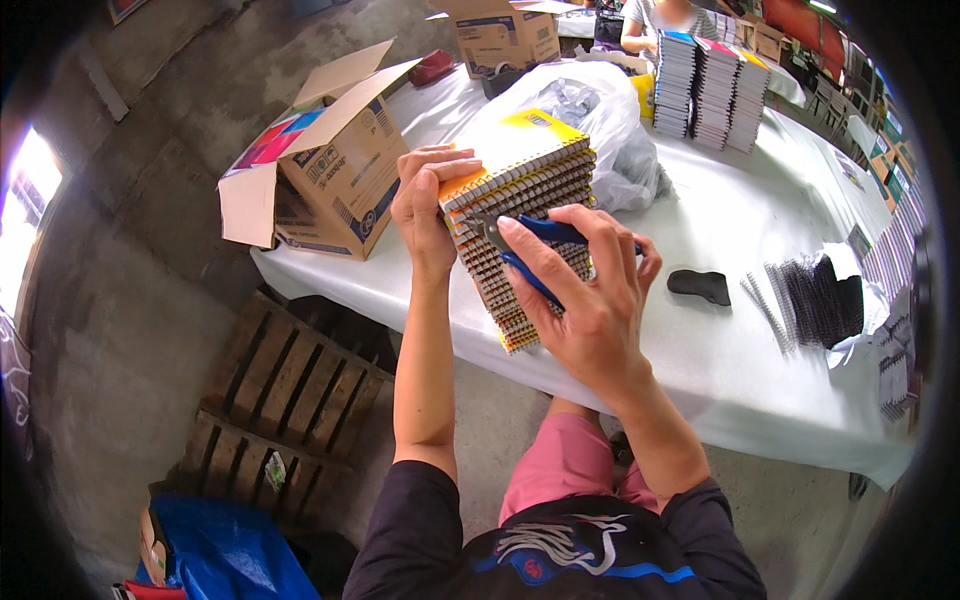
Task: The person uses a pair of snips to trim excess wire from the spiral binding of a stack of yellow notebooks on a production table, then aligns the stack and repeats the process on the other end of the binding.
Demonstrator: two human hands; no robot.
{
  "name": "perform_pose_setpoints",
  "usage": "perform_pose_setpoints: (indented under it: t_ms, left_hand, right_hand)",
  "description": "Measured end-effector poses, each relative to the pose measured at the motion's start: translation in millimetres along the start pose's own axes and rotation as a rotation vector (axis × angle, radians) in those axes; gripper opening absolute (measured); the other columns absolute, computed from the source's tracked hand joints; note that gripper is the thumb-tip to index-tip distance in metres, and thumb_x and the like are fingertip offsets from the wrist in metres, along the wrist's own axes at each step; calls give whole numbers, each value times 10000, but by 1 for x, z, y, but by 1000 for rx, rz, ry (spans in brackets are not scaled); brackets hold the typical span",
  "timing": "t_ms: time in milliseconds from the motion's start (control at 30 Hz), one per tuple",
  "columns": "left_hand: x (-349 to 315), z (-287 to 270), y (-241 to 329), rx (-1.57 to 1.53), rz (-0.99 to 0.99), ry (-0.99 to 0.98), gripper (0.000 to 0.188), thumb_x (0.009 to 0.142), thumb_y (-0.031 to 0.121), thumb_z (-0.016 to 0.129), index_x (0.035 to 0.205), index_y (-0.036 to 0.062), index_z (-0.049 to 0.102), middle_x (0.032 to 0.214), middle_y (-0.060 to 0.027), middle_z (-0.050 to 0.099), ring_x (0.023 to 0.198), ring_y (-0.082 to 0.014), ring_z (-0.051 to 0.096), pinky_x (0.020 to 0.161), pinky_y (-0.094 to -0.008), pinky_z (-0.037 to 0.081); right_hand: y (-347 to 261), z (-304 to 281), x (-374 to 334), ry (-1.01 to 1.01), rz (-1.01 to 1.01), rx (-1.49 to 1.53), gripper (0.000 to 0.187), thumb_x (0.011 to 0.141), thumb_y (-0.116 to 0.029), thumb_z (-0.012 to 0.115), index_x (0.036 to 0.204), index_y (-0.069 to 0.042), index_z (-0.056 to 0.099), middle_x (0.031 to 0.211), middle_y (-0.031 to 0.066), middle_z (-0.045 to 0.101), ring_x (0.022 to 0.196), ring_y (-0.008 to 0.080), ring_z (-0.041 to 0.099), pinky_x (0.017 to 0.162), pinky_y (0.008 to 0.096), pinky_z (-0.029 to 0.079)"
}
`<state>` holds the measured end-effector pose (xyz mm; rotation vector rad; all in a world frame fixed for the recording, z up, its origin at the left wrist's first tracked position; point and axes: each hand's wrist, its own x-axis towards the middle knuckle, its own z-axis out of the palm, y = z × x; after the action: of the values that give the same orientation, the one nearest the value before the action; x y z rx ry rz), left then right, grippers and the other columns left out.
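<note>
A stack of spiral notebooks (535,215) with a yellow top cover stands at the table's front edge, its coil bindings facing me. My left hand (425,205) grips the stack's left corner, fingers over the top cover and thumb at the edge. In my right hand (595,290) is a pair of blue-handled cutting pliers (545,232). Their metal jaws rest against the coils near the upper left end of the stack. Whether a wire is between the jaws is too small to tell.
An open cardboard box (350,185) with colourful notebooks stands left. Behind are a plastic bag (625,120), another box (505,45), tall notebook stacks (715,95) and a person (665,22). Black coils (815,300) and a dark flat piece (700,287) lie right. A wooden pallet (290,380) is below.
</note>
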<state>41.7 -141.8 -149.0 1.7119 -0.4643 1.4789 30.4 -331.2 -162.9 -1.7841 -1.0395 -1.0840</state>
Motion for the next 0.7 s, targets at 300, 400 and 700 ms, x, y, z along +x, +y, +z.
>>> perform_pose_setpoints:
  t_ms: [300,400,700]
  left_hand:
    - [-1,-4,-2,22,-22,26,469,943,250,339,845,-17,713,898,-133,668,979,-240,521,897,-359,397]
    - [0,-3,-1,35,-30,31,461,933,236,339,836,-15,713,898,-131,671,976,-240,521,897,-360,395]
    - [-3,-2,-2,39,-18,24,443,926,233,353,838,6,722,889,-109,677,950,-226,517,890,-346,383]
  right_hand:
    - [-15,8,9,-51,49,-25,342,790,-253,698,1129,-237,659,1079,21,550,979,167,515,864,348,276]
    - [-15,11,8,-90,44,-20,346,800,-288,666,1144,-262,634,1045,4,532,928,173,539,776,383,349]
    - [-6,-16,25,-693,1015,1408,253,904,-220,570,1116,-83,552,771,108,595,582,277,609,600,361,499]
